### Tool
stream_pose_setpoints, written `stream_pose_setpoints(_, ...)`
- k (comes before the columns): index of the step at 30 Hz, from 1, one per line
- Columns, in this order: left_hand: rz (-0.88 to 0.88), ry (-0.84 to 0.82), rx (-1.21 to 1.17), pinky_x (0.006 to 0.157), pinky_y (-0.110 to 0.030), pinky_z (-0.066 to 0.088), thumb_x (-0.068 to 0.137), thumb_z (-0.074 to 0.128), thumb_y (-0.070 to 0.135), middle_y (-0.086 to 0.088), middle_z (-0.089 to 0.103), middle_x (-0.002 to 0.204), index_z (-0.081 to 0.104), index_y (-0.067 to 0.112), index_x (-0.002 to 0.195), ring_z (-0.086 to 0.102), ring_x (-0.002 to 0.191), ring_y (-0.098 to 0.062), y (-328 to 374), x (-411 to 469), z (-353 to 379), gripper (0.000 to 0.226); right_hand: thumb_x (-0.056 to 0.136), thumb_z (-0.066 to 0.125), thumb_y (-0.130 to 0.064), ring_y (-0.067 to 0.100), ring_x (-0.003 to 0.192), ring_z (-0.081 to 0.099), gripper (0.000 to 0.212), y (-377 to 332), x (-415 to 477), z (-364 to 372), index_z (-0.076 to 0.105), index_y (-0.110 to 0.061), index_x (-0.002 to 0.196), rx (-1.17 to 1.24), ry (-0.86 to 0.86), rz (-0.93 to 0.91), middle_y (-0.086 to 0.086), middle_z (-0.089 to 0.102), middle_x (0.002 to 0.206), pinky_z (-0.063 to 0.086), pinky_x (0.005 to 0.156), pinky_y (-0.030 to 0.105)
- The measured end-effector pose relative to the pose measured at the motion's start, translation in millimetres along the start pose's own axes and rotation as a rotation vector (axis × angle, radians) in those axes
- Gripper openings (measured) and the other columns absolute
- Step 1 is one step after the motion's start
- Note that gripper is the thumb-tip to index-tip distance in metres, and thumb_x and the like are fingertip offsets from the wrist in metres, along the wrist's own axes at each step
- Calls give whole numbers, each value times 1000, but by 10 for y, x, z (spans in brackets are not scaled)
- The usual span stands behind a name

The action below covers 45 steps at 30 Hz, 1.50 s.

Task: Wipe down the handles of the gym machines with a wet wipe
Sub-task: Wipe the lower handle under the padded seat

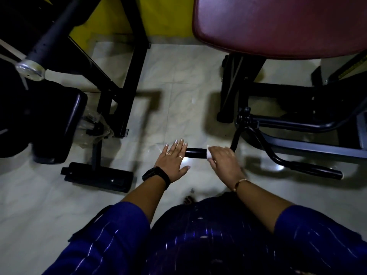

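Sleeves (111, 235) | left fingers (179, 144) straight (by handle (195, 153)) | right fingers (216, 150) clench wipe (208, 155) round it

Our one view comes from a camera worn on the person's head, and it looks steeply down and a little forward. The black handle (196, 153) lies just below the middle of the frame, about an arm's reach away. On our side of it, the blue-clad torso (198, 245) fills the bottom edge. Beyond it, the tiled floor (178, 86) runs up to a yellow wall (111, 16). A maroon seat pad (278, 26) lies beyond and to the right, with a black bench frame (127, 76) to the left.
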<state>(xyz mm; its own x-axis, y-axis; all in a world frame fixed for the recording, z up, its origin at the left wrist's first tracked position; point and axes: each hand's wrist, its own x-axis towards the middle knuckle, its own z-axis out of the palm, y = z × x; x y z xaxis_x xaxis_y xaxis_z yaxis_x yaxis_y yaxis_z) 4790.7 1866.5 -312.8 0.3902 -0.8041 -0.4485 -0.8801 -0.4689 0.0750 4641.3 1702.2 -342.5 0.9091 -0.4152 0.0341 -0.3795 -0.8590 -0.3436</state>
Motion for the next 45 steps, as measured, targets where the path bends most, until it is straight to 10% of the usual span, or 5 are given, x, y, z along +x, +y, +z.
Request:
stream_pose_setpoints(10, -49, 41, 41, 119, -41, -5, 82, -5, 62, -7, -3, 163, -5, 12, 154, -2, 151, -22, 17, 2, 38, 88, 77, 52, -13, 24, 92, 63, 31, -322, 277, -7, 68, -10, 104, 88, 73, -285, 5, 70, 97, 43, 93, 35)
stream_pose_setpoints(19, -24, 41, 143, 119, -40, -8, 97, 34, 55, -7, -12, 163, -14, 11, 153, -10, 150, -22, 14, -27, 48, 85, 94, 46, -10, 27, 104, 54, 16, -332, -183, -73, 55, -6, 106, 1447, -36, 1312, 12, 52, 115, 51, 66, 29)
stream_pose_setpoints(25, 16, 2, 199, 119, -41, -8, 96, 35, 56, -6, -12, 163, -13, 11, 153, -10, 150, -20, -9, -34, -2, 87, 95, 43, -19, 19, 96, 59, 14, -437, 102, -153, 55, -11, 97, 1996, 141, 1379, 7, 55, 102, 47, 85, 31)
stream_pose_setpoints(31, 92, -26, 251, 119, -41, -5, 91, 36, 57, -9, -6, 163, -9, 10, 153, -3, 151, -22, -86, -41, -62, 90, 85, 19, -79, 29, 134, 43, 93, -896, 229, 19, 50, -4, 131, 2229, 11, 1265, 15, 50, 139, 34, 110, 42)
stream_pose_setpoints(45, 76, -35, 307, 120, -40, -4, 89, 46, 47, -9, -14, 162, -16, 11, 153, -9, 150, -21, -49, -91, -94, 95, 88, 46, -66, 30, 124, 52, 72, -485, 85, -120, 47, -7, 128, 2327, 402, 1356, 16, 55, 129, 42, 105, 44)
